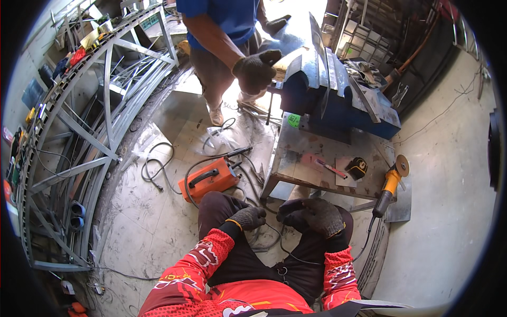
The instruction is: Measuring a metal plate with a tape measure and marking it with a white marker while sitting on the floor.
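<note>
My left hand (250, 217), in a dark knitted glove, rests on my left knee with its fingers curled closed; nothing shows in it. My right hand (317, 215), gloved the same way, lies over my right knee with its fingers stretched toward the left, holding nothing that I can see. A yellow angle grinder (391, 182) with a brown disc leans at the right edge of a low metal table (296, 169), beyond my right hand. Its dark cord (364, 240) runs down past my right forearm. Another cable passes between my knees.
An orange welding machine (211, 179) with cables stands on the floor ahead of my left knee. A tape measure (356, 167) and marker (331, 169) lie on the table. Beyond, a person in dark gloves (257, 68) stands by bent sheet metal (322, 68). A metal rack (108, 105) fills the left.
</note>
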The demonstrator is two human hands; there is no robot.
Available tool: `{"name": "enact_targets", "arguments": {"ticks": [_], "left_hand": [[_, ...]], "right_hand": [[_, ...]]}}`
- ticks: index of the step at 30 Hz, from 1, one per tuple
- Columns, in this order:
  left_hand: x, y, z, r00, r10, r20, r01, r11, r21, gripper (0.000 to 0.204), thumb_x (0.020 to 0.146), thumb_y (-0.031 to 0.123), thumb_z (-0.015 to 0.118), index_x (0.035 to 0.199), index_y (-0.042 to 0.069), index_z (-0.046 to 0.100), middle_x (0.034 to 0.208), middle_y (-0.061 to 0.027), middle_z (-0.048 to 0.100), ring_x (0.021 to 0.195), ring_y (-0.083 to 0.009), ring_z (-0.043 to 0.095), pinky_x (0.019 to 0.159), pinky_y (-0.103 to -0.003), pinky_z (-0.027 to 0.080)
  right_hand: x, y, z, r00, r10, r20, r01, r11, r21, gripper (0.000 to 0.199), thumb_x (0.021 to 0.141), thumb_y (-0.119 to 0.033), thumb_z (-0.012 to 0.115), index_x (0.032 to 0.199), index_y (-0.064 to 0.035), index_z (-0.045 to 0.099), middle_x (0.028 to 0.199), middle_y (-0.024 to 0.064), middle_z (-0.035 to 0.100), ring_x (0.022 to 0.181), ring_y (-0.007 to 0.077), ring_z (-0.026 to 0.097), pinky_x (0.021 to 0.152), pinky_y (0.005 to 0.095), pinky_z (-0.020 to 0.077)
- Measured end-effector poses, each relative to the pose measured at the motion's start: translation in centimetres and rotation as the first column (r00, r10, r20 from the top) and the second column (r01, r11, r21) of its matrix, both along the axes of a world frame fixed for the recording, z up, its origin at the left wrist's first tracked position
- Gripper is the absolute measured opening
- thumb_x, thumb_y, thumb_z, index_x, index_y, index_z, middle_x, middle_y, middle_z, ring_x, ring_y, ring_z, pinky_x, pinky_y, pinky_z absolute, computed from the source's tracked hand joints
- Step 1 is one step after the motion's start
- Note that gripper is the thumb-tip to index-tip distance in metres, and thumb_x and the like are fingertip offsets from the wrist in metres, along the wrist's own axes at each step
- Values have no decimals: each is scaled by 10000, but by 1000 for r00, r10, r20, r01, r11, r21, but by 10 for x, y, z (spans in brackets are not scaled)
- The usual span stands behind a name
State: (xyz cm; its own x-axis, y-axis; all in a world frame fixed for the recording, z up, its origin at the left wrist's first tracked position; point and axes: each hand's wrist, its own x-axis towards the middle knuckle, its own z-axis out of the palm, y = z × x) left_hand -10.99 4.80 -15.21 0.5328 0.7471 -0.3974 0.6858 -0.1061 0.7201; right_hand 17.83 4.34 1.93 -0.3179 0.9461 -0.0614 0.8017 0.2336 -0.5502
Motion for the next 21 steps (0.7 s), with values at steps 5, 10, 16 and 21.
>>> {"name": "enact_targets", "arguments": {"ticks": [5, 10, 16, 21], "left_hand": [[2, 1, 1, 1000, -5, -3, 4, 1000, -5, 421, 935, 354, 610, 1204, 35, 663, 1114, -250, 714, 1018, -407, 704, 906, -490, 540], [1, 3, 2, 999, -15, -35, 14, 1000, -27, 439, 939, 374, 594, 1218, 41, 658, 1165, -265, 697, 1098, -431, 669, 957, -497, 521], [2, 4, 5, 998, -7, -60, 5, 999, -36, 428, 943, 358, 589, 1237, 58, 673, 1188, -241, 699, 1116, -413, 671, 981, -460, 527], [4, 3, 2, 997, -12, -78, 9, 999, -39, 441, 945, 360, 583, 1256, 60, 671, 1212, -240, 693, 1133, -411, 666, 995, -461, 521]], "right_hand": [[6, -2, -11, 1000, -2, 10, 2, 999, 37, 344, 873, -300, 702, 1132, -78, 750, 1135, 170, 736, 1064, 376, 694, 940, 470, 550], [4, -1, -9, 1000, -20, 7, 20, 999, 35, 320, 860, -264, 721, 1114, -71, 750, 1132, 170, 730, 1045, 381, 697, 913, 461, 560], [4, -1, -6, 1000, 6, 3, -6, 998, 63, 313, 859, -260, 719, 1111, -75, 736, 1102, 166, 728, 1011, 376, 702, 872, 459, 566], [5, -3, -4, 999, 15, 39, -16, 1000, 11, 350, 901, -264, 637, 1203, -103, 711, 1183, 170, 720, 1102, 377, 678, 971, 487, 533]]}}
